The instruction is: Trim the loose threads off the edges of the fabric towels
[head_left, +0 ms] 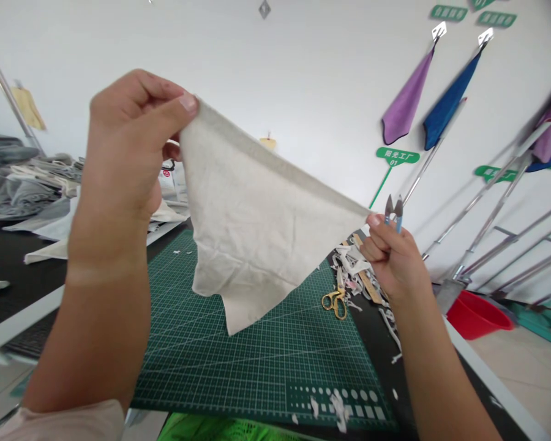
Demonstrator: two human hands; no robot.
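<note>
Held up in the air is a beige linen cloth (252, 214) with a hemmed top edge, its lower part hanging in a loose point. My left hand (128, 141) pinches one upper corner between thumb and fingers. My right hand (392, 257) pinches the opposite corner and also holds a pair of blue-handled thread snips (393, 211), their metal blades pointing up. Below the cloth lies a green cutting mat (252, 361). Gold-handled scissors (335, 303) rest on the table just past the mat's right side, beneath my right hand.
Fabric scraps and a wooden strip (365, 278) lie beyond the mat on a black table (13, 269), with folded grey and cream fabric (22, 190) at the left. A red basin (477, 315) sits on the floor at right. Mops lean against the wall.
</note>
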